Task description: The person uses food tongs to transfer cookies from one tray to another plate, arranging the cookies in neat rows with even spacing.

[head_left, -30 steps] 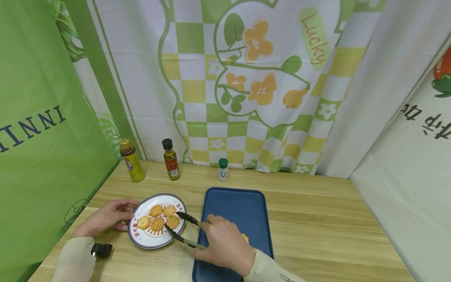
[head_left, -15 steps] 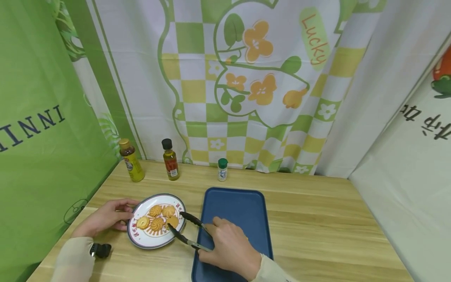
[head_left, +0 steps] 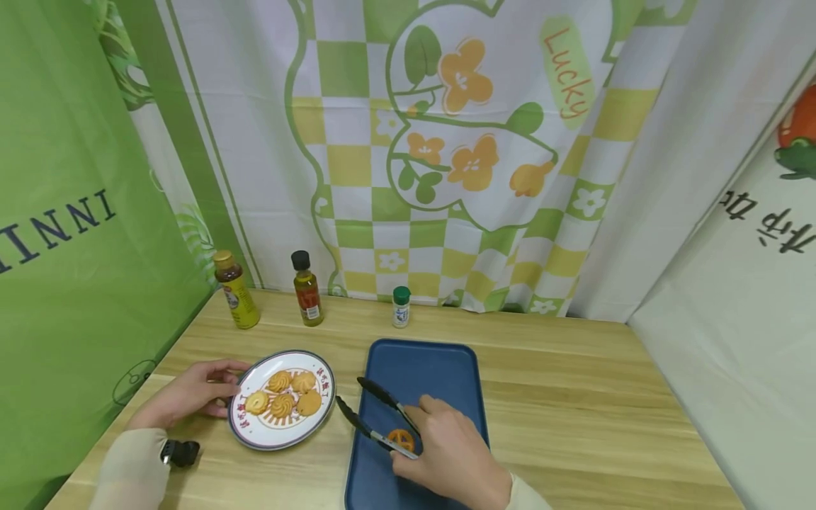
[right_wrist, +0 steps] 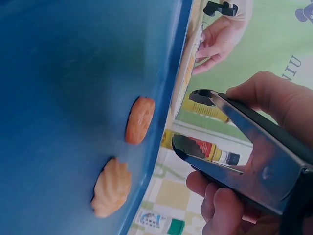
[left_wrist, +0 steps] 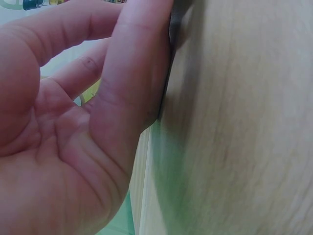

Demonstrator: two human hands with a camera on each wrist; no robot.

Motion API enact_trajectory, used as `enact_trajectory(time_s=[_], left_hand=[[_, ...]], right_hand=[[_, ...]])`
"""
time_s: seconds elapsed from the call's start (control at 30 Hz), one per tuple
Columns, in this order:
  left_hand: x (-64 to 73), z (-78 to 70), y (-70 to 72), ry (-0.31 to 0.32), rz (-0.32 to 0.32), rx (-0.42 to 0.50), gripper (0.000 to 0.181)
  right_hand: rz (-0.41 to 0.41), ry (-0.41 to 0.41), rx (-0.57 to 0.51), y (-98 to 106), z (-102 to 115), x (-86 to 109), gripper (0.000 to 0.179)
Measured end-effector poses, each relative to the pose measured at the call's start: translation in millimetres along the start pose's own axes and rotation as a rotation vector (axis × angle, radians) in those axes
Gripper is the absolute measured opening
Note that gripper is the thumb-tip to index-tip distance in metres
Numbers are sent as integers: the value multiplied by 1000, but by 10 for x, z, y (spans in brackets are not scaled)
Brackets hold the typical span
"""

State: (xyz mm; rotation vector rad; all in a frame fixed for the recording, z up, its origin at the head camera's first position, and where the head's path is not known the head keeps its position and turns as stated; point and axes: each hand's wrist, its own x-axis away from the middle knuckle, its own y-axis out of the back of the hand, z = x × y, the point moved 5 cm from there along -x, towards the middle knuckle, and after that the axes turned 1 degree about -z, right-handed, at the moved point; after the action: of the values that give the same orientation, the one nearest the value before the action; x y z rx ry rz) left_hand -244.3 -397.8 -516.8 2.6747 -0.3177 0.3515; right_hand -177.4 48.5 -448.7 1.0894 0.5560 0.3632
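My left hand (head_left: 188, 393) pinches the left edge of a white oval plate (head_left: 255, 433) with red lettering, thumb at the rim. On the plate lie several golden cookies, among them a swirled cookie (head_left: 282, 406) and a flat round cookie (head_left: 309, 403). A pair of black-tipped metal tongs (head_left: 363, 425) is gripped in my right hand (head_left: 452, 453) over the blue tray (head_left: 421, 368). Their arms stand apart with nothing between the tips. On the tray are a brown pretzel-shaped cookie (head_left: 401, 438) and a shell-shaped cookie (right_wrist: 112, 188), the latter hidden behind my hand in the head view.
Along the back of the wooden table (head_left: 561, 397) stand a yellow-labelled bottle (head_left: 241, 301), an oil bottle (head_left: 309, 297) with a black cap and a small green-capped shaker (head_left: 401, 308). Curtains hang behind and at both sides.
The right hand has drawn the tongs back rightward from the plate to above the tray, uncovering the flat round cookie and the pretzel-shaped one. My left hand stays at the plate.
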Motion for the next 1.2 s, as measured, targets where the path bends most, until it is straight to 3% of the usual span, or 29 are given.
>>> enact_trajectory(time_s=[0.47, 0.7, 0.9, 1.13, 1.2], left_hand=[[-40, -50, -34, 0, -7, -4, 60], [-32, -60, -29, -4, 3, -20, 61], [-24, -59, -2, -7, -10, -27, 60], [-15, -19, 1, -9, -3, -34, 59], [-7, -11, 1, -1, -5, -30, 59]], right_hand=[[-10, 0, 81, 149, -170, 350, 57], [73, -25, 99, 122, -294, 582, 63], [95, -71, 120, 83, -374, 737, 65], [-18, 70, 224, 77, -339, 909, 68], [-7, 44, 233, 53, -332, 946, 66]])
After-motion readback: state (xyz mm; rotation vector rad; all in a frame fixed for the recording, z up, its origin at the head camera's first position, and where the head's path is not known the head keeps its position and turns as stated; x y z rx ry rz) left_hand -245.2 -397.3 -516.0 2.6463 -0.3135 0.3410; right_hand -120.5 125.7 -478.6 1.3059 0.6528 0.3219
